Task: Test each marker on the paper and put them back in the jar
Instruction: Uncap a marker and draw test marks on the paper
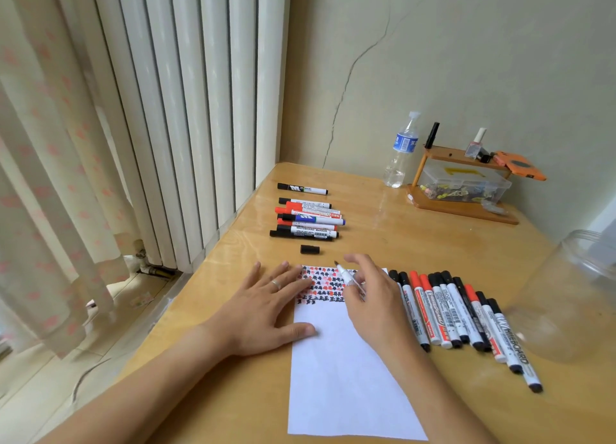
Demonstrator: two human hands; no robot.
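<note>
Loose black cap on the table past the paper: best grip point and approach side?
Judging by its pose, take the black cap across its short round body, from straight above, fingers on its near and far sides. It lies on its side, long axis left to right, with bare table around it. It sits apart from the marker pile behind and the paper in front.

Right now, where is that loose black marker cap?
In the head view, the black cap lies alone on the table, between the far marker pile and the paper's top edge.
</note>
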